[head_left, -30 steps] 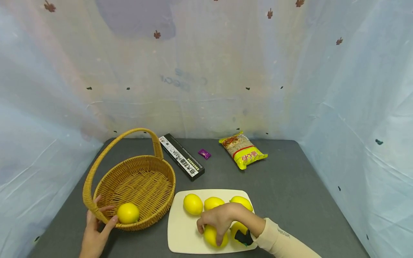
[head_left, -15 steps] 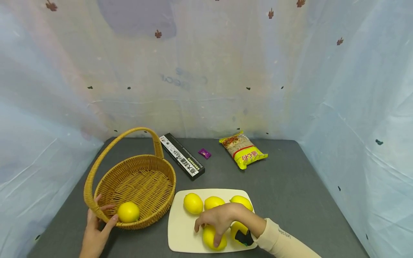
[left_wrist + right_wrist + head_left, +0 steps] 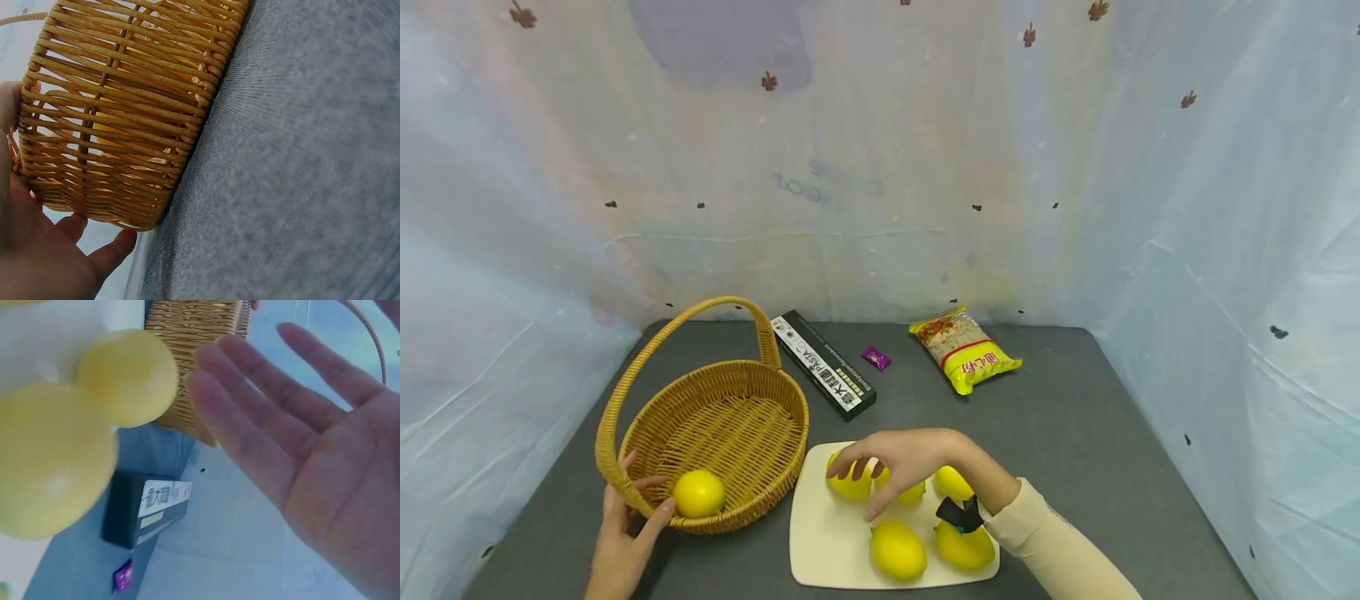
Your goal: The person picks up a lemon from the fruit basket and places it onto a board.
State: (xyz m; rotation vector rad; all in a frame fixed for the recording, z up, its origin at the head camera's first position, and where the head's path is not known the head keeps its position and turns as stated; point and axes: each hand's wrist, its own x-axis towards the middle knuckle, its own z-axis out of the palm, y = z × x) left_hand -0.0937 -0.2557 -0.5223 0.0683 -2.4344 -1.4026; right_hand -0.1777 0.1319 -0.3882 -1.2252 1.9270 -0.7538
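The wicker basket (image 3: 793, 454) with its tall arched handle stands at the left of the table, one lemon (image 3: 698, 494) inside near the front rim. My left hand (image 3: 623, 533) grips the basket's rim by the base of the handle; in the left wrist view the hand (image 3: 53, 250) lies against the woven side. Above a cream-white tray (image 3: 827, 550) hovers my right hand (image 3: 902, 462), fingers extended and holding nothing. Several lemons lie on the tray; the front-middle lemon (image 3: 898, 551) is fully visible, while the hand partly hides the back ones.
Behind the tray lie a black pasta box (image 3: 823, 364), a small purple wrapped candy (image 3: 876, 358) and a yellow-ended bag of pasta (image 3: 966, 348). A pale curtain (image 3: 880, 167) surrounds the grey table (image 3: 1075, 467) at the back and sides.
My right hand has let go of the front-middle lemon and risen away toward the back of the tray, its fingers straightening. The left hand and basket stay put.
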